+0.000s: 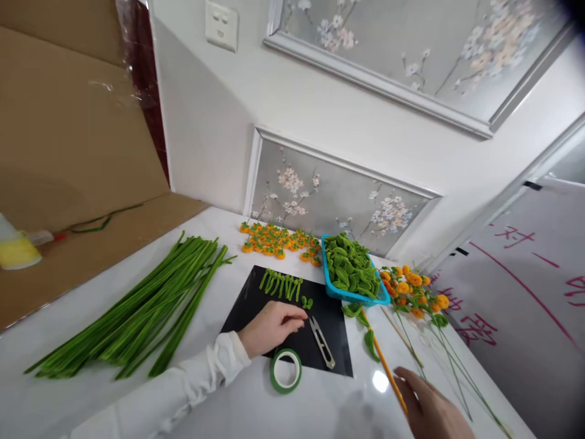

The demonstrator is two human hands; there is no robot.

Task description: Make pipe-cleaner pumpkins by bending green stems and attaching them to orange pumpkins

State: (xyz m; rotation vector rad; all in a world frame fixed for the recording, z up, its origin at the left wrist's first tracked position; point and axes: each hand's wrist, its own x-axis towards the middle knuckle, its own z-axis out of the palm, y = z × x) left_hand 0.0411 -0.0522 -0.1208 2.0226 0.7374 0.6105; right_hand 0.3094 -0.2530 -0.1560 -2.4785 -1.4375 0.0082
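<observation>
R hand [423, 399], near right: fingers bent beside the orange stem [387, 369]; unclear if gripping. Green tape [298, 371] lies flat by the black mat's [251, 299] near edge; a bump could slide it. Snips [322, 342] point at L hand [273, 327], fingertips v. close, so poss. prick; fingers drawn together, contents hidden. Farther, loose leaves [371, 345] lie beside the stem; a quick tug might drag them. Short green pieces [280, 285] beyond L hand could scatter if nudged.

The right hand [434, 407], blurred, runs off the bottom edge; whether its fingers grip the orange stick [384, 364] is unclear. A yellow-bottomed container [19, 253] (far left) is cut off. The blue basket [359, 298] hides one corner of the black mat [247, 308].
</observation>
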